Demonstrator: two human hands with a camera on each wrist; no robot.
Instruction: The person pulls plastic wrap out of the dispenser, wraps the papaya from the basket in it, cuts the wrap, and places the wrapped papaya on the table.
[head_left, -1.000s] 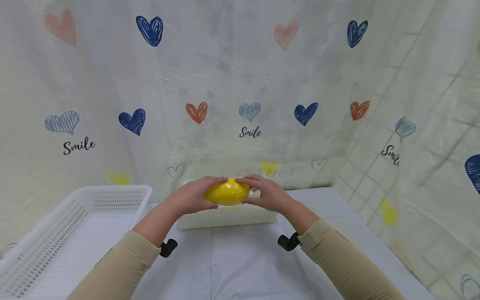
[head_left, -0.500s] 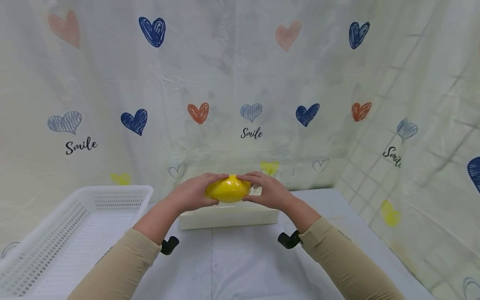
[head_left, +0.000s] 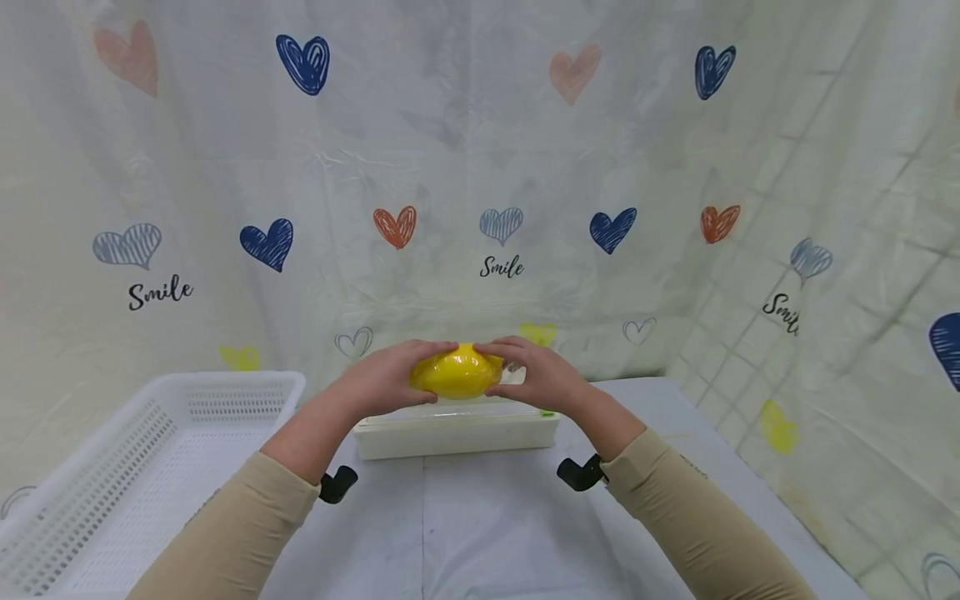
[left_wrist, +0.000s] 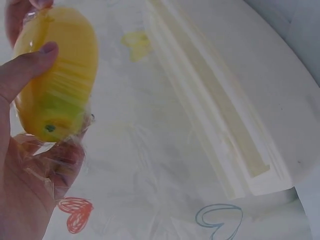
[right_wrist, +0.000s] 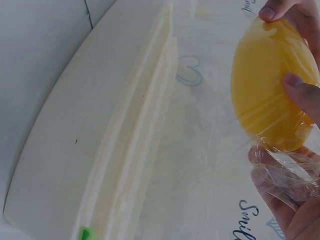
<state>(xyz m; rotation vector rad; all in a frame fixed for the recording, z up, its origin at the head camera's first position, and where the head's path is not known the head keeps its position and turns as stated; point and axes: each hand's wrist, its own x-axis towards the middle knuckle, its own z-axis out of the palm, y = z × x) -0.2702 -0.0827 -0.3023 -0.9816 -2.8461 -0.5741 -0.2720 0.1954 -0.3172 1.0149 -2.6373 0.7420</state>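
Left hand (head_left: 386, 381) and right hand (head_left: 545, 379) grip film-wrapped yellow oval fruit (head_left: 456, 374), now slightly higher before long cream box (head_left: 457, 440); handling apparently stays mid-air.

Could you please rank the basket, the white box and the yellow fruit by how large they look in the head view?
1. Basket, even though the left frame edge cuts it off
2. White box, partly hidden
3. Yellow fruit, clearly the smallest
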